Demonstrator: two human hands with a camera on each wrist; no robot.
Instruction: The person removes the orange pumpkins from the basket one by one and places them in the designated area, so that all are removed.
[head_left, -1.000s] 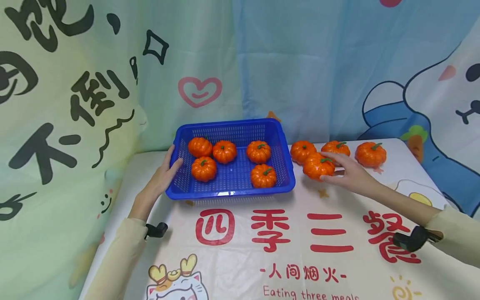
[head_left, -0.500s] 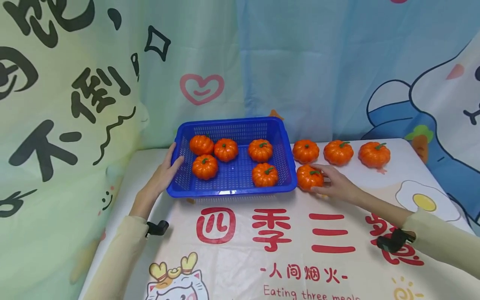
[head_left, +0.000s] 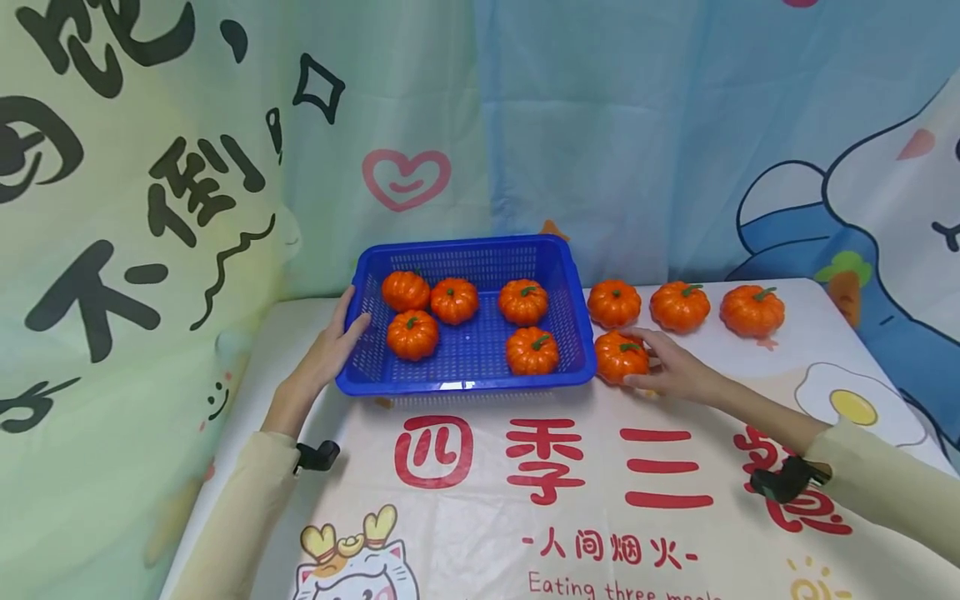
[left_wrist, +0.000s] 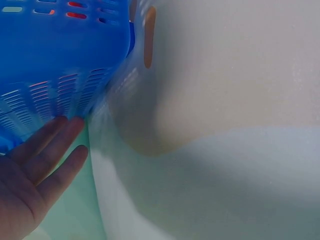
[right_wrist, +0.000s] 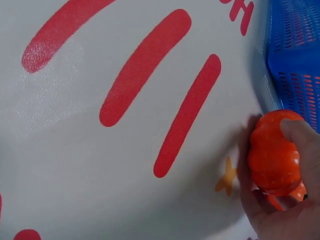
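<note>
My right hand holds a small orange toy pumpkin with a green stem, close beside the front right corner of a blue plastic basket. In the right wrist view the thumb lies over the pumpkin and the fingers reach around its other side. My left hand rests at the basket's left side, thumb by the rim. The left wrist view shows its fingers straight against the slotted outer wall. Several pumpkins sit inside the basket, among them one at the front right.
Three more pumpkins stand in a row right of the basket: a near one, a middle one and a far right one. A printed cloth covers the table. A patterned curtain hangs right behind the basket.
My right hand has brought its pumpkin left and towards me, from in front of the row to the basket's right side. Over the last half second it stays there. The left hand has stayed put.
</note>
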